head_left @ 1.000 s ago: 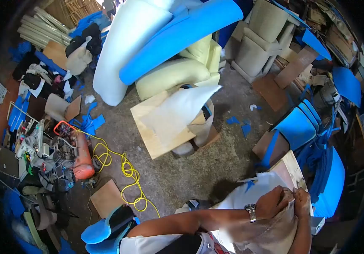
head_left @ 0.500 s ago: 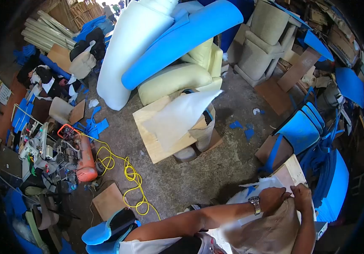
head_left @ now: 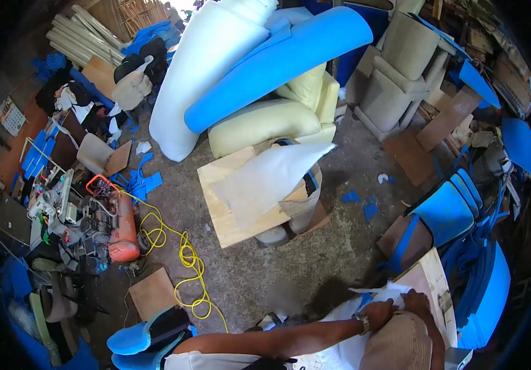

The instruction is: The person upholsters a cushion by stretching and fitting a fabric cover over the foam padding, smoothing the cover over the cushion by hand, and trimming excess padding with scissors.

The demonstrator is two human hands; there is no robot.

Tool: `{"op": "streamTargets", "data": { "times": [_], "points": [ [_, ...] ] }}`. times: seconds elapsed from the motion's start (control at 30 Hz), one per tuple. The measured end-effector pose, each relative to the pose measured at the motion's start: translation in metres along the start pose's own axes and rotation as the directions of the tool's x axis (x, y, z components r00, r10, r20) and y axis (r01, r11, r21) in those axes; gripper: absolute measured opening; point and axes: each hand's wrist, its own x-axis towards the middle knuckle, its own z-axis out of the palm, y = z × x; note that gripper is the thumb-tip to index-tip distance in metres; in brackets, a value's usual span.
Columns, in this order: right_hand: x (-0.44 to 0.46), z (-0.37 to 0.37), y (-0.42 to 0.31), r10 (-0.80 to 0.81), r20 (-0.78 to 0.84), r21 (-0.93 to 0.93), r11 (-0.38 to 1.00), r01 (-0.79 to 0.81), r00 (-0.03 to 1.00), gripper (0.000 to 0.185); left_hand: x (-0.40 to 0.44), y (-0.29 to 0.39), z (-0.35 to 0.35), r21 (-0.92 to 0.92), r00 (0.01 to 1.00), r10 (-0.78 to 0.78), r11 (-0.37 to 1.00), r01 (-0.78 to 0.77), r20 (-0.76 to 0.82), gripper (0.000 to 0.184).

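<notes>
A beige-brown ribbed fabric point(head_left: 396, 345) lies over a light work surface at the lower right. My left hand point(head_left: 379, 313), with a metal watch on the wrist, is closed at the fabric's upper edge. Close beside it, my right hand point(head_left: 416, 303) is closed on the same edge. White padding point(head_left: 342, 345) spreads under and left of the fabric, with a tuft of it beyond my fingers. Behind my right hand is a wooden board point(head_left: 429, 274). The fingertips are small and partly hidden.
Blue foam pieces point(head_left: 487, 302) stand right of the work surface. Mid-floor, a wooden panel point(head_left: 219, 213) carries white padding point(head_left: 271, 179). A yellow hose point(head_left: 185, 256) runs from a red compressor point(head_left: 123, 228) at left. Large foam rolls point(head_left: 278, 68) lie at the back.
Both hands and the fabric's edge sit lower in view. The fabric now shows a ribbed face and bulges more below the hands. The whole view has shifted slightly.
</notes>
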Motion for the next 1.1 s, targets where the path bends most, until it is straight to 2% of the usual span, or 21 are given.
{"op": "streamTargets", "data": {
  "times": [0.1,0.13,0.23,0.33,0.37,0.4,0.43,0.47,0.5,0.57,0.63,0.67,0.73,0.8,0.87,0.9,0.93,1.0,1.03,1.07,1.1],
  "points": [
    [-0.011,-0.022,0.043,0.074,-0.13,-0.063,0.995,-0.082,0.989,0.036,0.006,-0.008,0.015,0.018,0.999,-0.03,0.999,0.031,-0.045,0.039],
    [-0.071,-0.063,0.06,0.053,-0.292,0.068,0.997,-0.034,0.955,0.033,0.012,-0.027,0.031,0.122,0.99,0.143,0.983,-0.14,-0.01,0.033],
    [-0.169,-0.075,0.1,0.276,-0.511,0.323,0.939,-0.116,0.814,0.033,0.025,-0.068,0.024,0.378,0.955,0.296,0.885,-0.273,-0.003,0.026],
    [-0.299,-0.073,0.129,0.528,-0.422,0.338,0.846,-0.412,0.737,0.045,0.051,-0.089,-0.009,0.621,0.895,0.446,0.71,-0.33,-0.034,0.019],
    [-0.333,-0.04,0.161,0.499,-0.507,0.249,0.866,-0.435,0.703,0.043,0.053,-0.091,-0.026,0.689,0.845,0.531,0.635,-0.349,-0.061,0.017],
    [-0.371,-0.031,0.157,0.605,-0.504,0.391,0.796,-0.462,0.616,0.042,0.061,-0.064,-0.062,0.718,0.447,0.883,0.403,-0.568,-0.142,0.028],
    [-0.4,-0.013,0.157,0.728,-0.403,0.561,0.675,-0.479,0.554,0.041,0.038,-0.012,-0.097,0.538,0.643,0.705,0.681,-0.497,-0.299,0.029],
    [-0.421,0.013,0.158,0.855,-0.183,0.758,0.437,-0.485,0.484,0.043,0.025,0.03,-0.114,0.24,0.711,0.639,0.769,-0.592,-0.294,0.022],
    [-0.435,0.036,0.152,0.903,0.035,0.882,0.174,-0.438,0.428,0.048,0.01,0.071,-0.132,-0.085,0.772,0.567,0.788,-0.61,-0.286,0.017],
    [-0.444,0.092,0.141,0.889,0.204,0.972,-0.133,-0.194,0.411,0.055,-0.06,0.169,-0.114,-0.186,0.727,0.676,0.704,-0.685,-0.117,0.032],
    [-0.44,0.133,0.121,0.895,0.081,0.968,-0.177,0.181,0.439,0.056,-0.112,0.236,-0.082,0.083,0.544,0.805,0.541,-0.837,0.234,0.067],
    [-0.436,0.15,0.111,0.904,0.028,0.921,-0.19,0.34,0.427,0.057,-0.132,0.254,-0.056,0.223,0.545,0.739,0.499,-0.838,0.396,0.086],
    [-0.433,0.173,0.094,0.929,-0.04,0.817,-0.181,0.548,0.367,0.058,-0.145,0.261,-0.005,0.487,0.487,0.671,0.21,-0.848,0.559,0.093],
    [-0.438,0.205,0.081,0.955,-0.054,0.768,-0.147,0.623,0.291,0.059,-0.143,0.257,0.016,0.477,0.532,0.579,0.262,-0.839,0.618,0.088],
    [-0.44,0.254,0.063,0.978,-0.038,0.858,-0.074,0.509,0.205,0.054,-0.142,0.258,0.023,0.467,0.56,0.505,0.31,-0.828,0.657,0.083],
    [-0.449,0.291,0.048,0.986,-0.072,0.974,0.038,0.222,0.148,0.051,-0.148,0.26,0.023,0.538,0.612,0.453,0.298,-0.789,0.648,0.076],
    [-0.437,0.345,0.023,0.985,-0.007,0.997,-0.006,0.07,0.171,0.045,-0.152,0.261,0.02,0.605,0.661,0.41,0.276,-0.747,0.629,0.068],
    [-0.415,0.453,-0.026,0.968,0.125,0.967,-0.07,-0.244,0.216,0.038,-0.152,0.258,0.013,0.582,0.607,0.444,0.209,-0.786,0.66,0.063],
    [-0.422,0.467,-0.07,0.87,0.32,0.935,-0.226,-0.272,0.376,0.047,-0.152,0.254,0.008,0.563,0.568,0.449,0.159,-0.811,0.69,0.057],
    [-0.42,0.493,-0.117,0.87,0.352,0.894,-0.203,-0.4,0.345,0.045,-0.153,0.251,-0.002,0.554,0.564,0.439,0.166,-0.816,0.699,0.054],
    [-0.42,0.505,-0.158,0.818,0.4,0.855,-0.169,-0.491,0.414,0.031,-0.155,0.246,-0.012,0.538,0.554,0.464,0.181,-0.823,0.692,0.052]
  ]
}}
